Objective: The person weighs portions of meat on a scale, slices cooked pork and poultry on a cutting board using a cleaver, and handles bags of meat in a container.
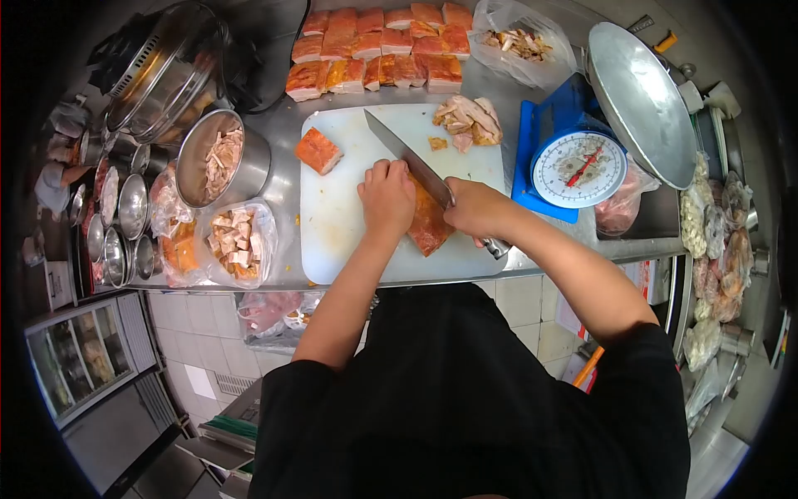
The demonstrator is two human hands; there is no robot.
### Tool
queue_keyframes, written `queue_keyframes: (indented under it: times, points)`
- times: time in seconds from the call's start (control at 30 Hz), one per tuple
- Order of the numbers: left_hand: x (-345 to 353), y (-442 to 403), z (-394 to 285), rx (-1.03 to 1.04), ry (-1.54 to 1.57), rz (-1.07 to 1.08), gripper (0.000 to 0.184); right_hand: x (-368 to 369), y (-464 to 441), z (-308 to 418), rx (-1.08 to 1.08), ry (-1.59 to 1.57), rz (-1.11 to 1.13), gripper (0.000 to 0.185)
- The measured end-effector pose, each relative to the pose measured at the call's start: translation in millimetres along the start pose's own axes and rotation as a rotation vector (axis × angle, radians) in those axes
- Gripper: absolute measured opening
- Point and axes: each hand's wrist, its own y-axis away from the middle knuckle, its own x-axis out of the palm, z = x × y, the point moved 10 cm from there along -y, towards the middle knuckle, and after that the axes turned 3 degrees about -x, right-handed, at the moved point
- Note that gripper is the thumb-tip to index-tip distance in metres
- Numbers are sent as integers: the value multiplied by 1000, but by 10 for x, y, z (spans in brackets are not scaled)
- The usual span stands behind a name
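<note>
On the white cutting board [328,220] lies a slab of roast pork [431,231] with browned skin. My right hand [472,208] is wrapped round the handle of a large kitchen knife [409,155], its blade slanting up and left across the slab. My left hand [387,196] rests with curled fingers on the slab's left side, close beside the blade; its fingertips are partly hidden. A separate block of roast pork [318,151] sits at the board's upper left. Cut meat pieces [470,125] are heaped at the upper right.
Rows of roast pork blocks [382,46] lie behind the board. To the right stands a blue dial scale [549,116] with a metal pan [644,100]. A metal pot [253,158] of meat strips and a bag of cubed meat [237,241] are left. Another bag [524,41] holds scraps.
</note>
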Motion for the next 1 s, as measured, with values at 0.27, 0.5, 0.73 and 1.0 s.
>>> queue_keyframes:
  times: [0.27, 0.5, 0.73, 1.0]
  points:
    - [-53, 23, -4, 12, 8, -56, 21, 5, 382, -198, -127, 10, -72, 27]
    - [-46, 28, -36, -5, -13, -20, 21, -25, 38, -36, 87, -77, 79, 35]
    - [-24, 23, -77, 11, -19, -41, 20, 69, -25, -58, -216, 35, -190, 23]
    - [-88, 73, -29, 9, 8, -53, 21, 93, 460, -62, 161, -28, 55, 26]
